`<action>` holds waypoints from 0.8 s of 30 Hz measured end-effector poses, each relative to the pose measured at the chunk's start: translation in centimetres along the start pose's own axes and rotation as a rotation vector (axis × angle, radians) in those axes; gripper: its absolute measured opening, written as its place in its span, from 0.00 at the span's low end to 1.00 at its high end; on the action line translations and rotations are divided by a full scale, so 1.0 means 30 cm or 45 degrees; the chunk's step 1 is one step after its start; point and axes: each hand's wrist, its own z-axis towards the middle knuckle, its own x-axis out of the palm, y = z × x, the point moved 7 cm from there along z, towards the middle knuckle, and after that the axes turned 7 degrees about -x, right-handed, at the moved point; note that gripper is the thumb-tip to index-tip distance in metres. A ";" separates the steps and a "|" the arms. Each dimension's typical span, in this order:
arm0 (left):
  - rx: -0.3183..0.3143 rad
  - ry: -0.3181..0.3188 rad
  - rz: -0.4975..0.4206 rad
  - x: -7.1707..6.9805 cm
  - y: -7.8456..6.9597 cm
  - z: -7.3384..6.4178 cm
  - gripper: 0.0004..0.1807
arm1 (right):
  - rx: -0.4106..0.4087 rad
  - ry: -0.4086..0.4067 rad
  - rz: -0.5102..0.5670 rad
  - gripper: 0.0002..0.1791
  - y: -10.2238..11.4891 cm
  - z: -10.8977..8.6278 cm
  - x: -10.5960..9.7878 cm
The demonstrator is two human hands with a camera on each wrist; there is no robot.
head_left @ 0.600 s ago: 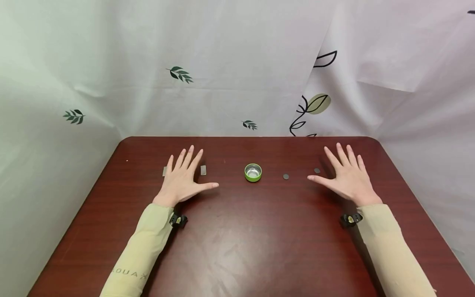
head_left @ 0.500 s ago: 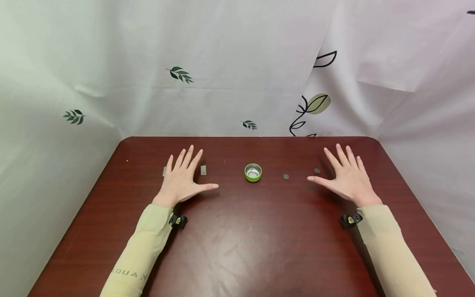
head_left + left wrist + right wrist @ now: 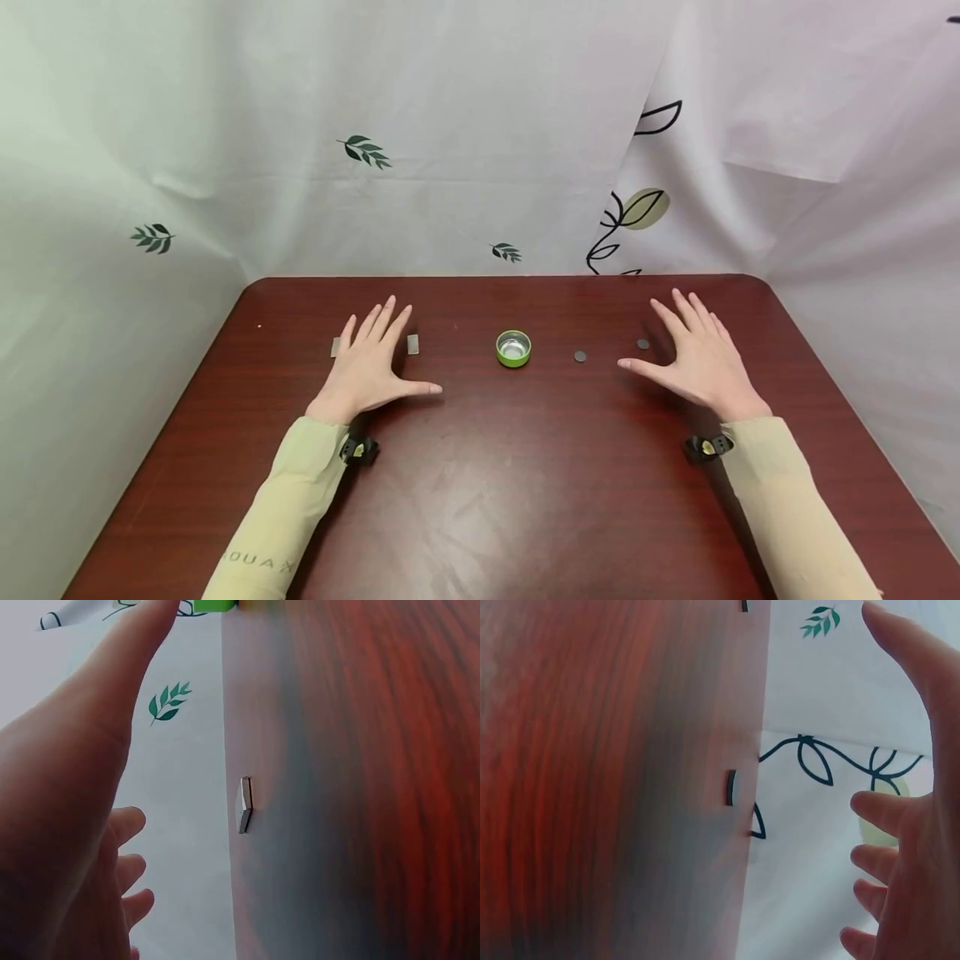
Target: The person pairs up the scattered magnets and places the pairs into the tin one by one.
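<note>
My left hand (image 3: 365,367) hovers with fingers spread over the table's left side and holds nothing. Beside its index finger lies a small silvery rectangular plate (image 3: 412,344); a second such plate (image 3: 335,347) is partly covered by the hand. In the left wrist view the nearer plate (image 3: 244,805) lies flat, apart from the fingers. My right hand (image 3: 705,358) hovers on the right, fingers spread, holding nothing. Left of it lie two small dark grey discs, one disc (image 3: 642,343) near the thumb and another disc (image 3: 580,357) farther left. The right wrist view shows a disc (image 3: 732,787) edge-on.
A small round green tin (image 3: 513,349) with a silvery inside stands open between the hands, at the middle of the dark red wooden table (image 3: 510,467). A white cloth (image 3: 450,200) with leaf prints hangs behind the table and along both sides.
Both hands have drawn their fingers slightly closer together, and the left thumb has lowered a little. The view has shifted very slightly. The plates, discs and tin stay in place.
</note>
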 end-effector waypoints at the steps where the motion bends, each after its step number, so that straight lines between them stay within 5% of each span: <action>1: 0.004 0.001 -0.005 0.001 -0.001 0.000 0.75 | -0.004 -0.006 0.006 0.61 0.004 0.000 -0.002; 24: 0.069 -0.045 -0.077 -0.028 0.001 -0.017 0.71 | -0.173 -0.134 0.178 0.52 0.140 0.016 -0.005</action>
